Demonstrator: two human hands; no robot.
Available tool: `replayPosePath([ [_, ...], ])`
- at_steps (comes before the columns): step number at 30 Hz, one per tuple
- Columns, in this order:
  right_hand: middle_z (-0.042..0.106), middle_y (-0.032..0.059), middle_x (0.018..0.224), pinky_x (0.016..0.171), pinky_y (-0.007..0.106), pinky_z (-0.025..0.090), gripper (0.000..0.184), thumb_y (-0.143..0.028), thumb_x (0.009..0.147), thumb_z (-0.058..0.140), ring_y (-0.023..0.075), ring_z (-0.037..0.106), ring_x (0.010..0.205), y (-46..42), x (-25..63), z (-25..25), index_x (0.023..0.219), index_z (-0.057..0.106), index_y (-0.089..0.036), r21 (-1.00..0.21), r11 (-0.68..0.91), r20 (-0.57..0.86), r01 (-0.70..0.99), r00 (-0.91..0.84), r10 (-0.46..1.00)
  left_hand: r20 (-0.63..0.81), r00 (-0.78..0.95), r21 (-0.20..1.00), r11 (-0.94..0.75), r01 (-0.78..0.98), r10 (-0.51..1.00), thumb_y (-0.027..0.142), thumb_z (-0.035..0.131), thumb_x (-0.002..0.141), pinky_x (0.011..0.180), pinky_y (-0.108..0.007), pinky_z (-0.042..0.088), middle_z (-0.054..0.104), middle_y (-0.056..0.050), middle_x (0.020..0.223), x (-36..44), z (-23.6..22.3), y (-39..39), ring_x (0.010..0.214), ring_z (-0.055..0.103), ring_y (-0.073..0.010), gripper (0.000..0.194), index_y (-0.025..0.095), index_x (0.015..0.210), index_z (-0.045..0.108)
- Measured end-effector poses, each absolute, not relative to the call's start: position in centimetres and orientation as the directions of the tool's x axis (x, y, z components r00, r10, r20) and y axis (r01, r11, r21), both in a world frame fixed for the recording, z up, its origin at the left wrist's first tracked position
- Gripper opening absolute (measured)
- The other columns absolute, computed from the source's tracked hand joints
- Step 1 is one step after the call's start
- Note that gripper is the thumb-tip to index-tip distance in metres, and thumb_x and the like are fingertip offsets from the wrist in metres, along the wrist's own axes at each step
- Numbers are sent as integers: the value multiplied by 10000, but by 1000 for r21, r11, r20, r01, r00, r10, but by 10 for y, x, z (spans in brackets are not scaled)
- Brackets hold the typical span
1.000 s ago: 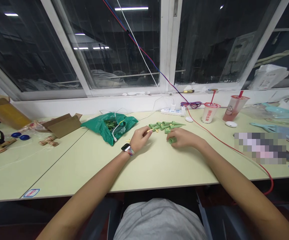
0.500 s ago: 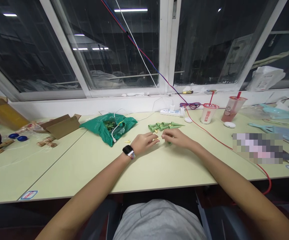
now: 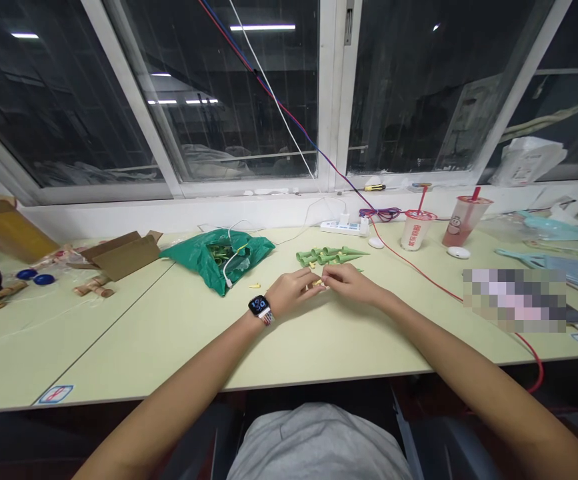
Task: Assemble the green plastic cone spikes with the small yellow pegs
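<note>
Above the table, my left hand and my right hand meet at the fingertips. A small yellow piece shows between them, pinched by the left fingers. My right fingers are pressed together against it; whether they grip anything else is hidden. Just beyond the hands lie several light green cones in a cluster, their open ends to the left. One more green tip pokes out behind my right hand. A small yellow peg lies left of my left hand, and another yellow bit rests by the cones.
A green plastic bag with green pieces inside lies left of the cones. Farther left are a cardboard box and wooden toys. Two drink cups, a power strip and a red cable are at the right.
My right hand has shifted slightly left, so its fingertips now meet those of my left hand at the yellow piece. The watch face has lit up.
</note>
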State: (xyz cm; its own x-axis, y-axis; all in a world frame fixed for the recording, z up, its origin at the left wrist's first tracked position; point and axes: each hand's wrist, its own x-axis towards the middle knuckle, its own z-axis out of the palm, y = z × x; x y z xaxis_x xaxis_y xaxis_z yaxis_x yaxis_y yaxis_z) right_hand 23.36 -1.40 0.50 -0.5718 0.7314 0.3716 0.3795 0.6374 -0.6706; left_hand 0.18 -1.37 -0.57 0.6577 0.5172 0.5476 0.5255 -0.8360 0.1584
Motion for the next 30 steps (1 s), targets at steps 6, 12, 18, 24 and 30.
replayPosePath([
  [6,475,-27,659,632,285,314,359,-442,1032,475,150,426,653,-16,233,10,758,474,-211,-747,586,385,315,-513,767,559,608,204,-804,559,564,410,410,1096,723,-286,479,726,-71,1027,2,2,-21,741,653,-153,334,199,1175,656],
  [12,484,-36,639,592,272,333,403,-517,1027,498,131,431,600,-22,229,11,765,483,-211,-821,523,362,228,-502,786,557,594,193,-786,587,580,416,377,1104,716,-295,461,724,-73,1003,3,0,-20,799,666,-180,340,192,1102,633],
  [18,600,-17,690,522,263,360,438,-593,981,561,100,469,509,-23,225,10,822,592,-186,-890,427,273,159,-563,780,597,564,182,-781,597,570,398,353,1112,689,-285,440,692,-61,942,3,-3,-19,781,659,-176,337,198,1040,614],
  [24,684,15,725,487,248,387,427,-592,904,661,95,503,485,-21,221,12,870,660,-166,-942,324,223,88,-560,798,599,562,157,-772,616,571,392,325,1111,627,-290,379,656,-59,881,6,-5,-19,722,626,-186,337,202,991,575],
  [30,675,13,693,489,235,391,403,-555,899,690,90,507,493,-20,220,8,796,627,-171,-940,329,229,90,-548,804,563,553,372,-786,494,614,404,318,1110,702,-308,393,585,-40,832,9,-5,-22,732,557,-189,340,210,915,518],
])
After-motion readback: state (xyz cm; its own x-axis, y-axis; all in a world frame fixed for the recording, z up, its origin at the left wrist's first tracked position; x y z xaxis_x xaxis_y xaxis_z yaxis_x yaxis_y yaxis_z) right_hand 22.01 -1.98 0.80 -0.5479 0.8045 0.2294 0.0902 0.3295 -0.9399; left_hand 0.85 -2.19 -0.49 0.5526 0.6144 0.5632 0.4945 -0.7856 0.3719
